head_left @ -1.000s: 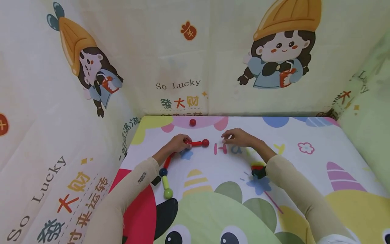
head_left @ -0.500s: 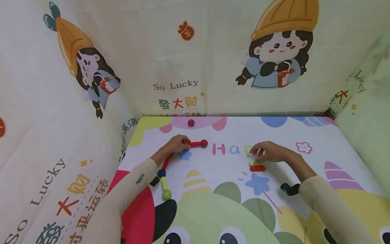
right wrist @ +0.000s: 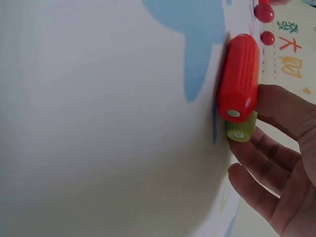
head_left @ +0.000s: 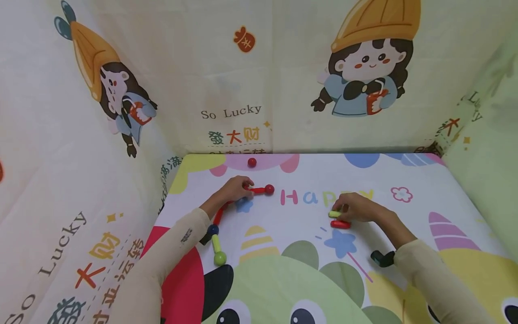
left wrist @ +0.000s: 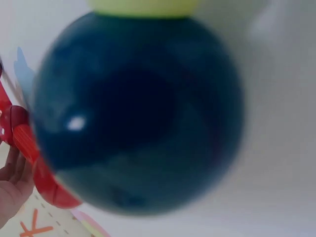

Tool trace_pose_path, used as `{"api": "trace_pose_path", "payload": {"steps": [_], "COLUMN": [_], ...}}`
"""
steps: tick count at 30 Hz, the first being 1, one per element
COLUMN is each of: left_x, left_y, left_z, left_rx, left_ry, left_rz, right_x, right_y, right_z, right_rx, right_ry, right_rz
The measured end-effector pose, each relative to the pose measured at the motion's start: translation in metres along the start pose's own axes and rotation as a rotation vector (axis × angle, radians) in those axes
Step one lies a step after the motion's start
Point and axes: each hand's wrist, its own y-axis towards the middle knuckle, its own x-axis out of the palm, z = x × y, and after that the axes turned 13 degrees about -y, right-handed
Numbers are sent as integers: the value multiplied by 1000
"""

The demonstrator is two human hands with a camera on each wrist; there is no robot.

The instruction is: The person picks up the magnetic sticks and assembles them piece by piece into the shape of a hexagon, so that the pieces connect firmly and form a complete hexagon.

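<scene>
My left hand holds a chain of magnetic rods and balls at a joint, where a red ball shows in the left wrist view. From it a red rod runs right to another red ball. The chain also bends down through a red rod, a dark blue ball and a yellow-green rod to a green ball. My right hand pinches a loose yellow-green rod. Close beside it lies a loose red rod with a metal end.
A single red ball lies near the table's far edge. The table cover is white with printed drawings. Patterned cloth hangs behind and at both sides. A dark wrist camera sits by the right sleeve.
My right hand came back from near the left hand to the loose rods on the right and took hold of the yellow-green one, shifting it slightly off the red rod. The left hand kept its place.
</scene>
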Motion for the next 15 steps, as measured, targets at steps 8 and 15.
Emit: {"api": "trace_pose_path", "payload": {"steps": [8, 15], "left_x": [15, 25], "left_y": [13, 21], "left_z": [14, 19], "left_rx": [189, 171], "left_ry": [71, 76], "left_rz": [-64, -111], "right_x": [3, -3], "right_y": [1, 19], "right_z": [-5, -22], "right_rx": [14, -20], "right_ry": [-86, -4], "right_rz": [70, 76]}}
